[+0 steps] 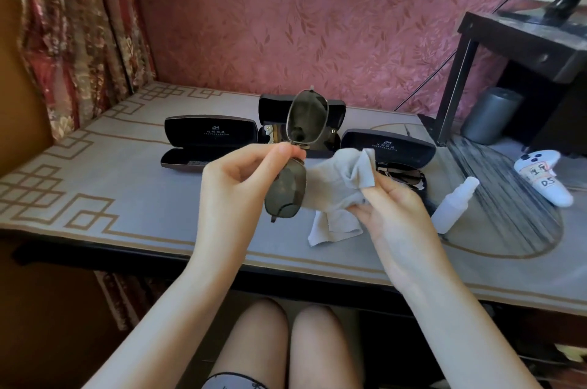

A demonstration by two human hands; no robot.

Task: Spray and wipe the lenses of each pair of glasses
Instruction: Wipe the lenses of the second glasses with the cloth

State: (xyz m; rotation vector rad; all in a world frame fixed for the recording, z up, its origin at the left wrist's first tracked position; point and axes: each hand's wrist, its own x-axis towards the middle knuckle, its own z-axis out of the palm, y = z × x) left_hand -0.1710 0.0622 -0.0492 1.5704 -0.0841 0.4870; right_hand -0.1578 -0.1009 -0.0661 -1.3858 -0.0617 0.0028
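Dark-lensed metal sunglasses (297, 147) turned on end, left hand (236, 185) pinching the bridge, right hand (392, 210) gripping a grey cloth (336, 185) against the lower lens

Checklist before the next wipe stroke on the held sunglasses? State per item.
1. Left hand pinches the sunglasses at the bridge: ok.
2. Right hand grips the cloth: ok.
3. Cloth meets the lower lens: ok, at its right edge.
4. Lenses wet with spray: cannot tell.
5. Upper lens free of smudges: cannot tell; the dark patches may be reflections.
6. Spray bottle free on the table, right of the hands: ok.
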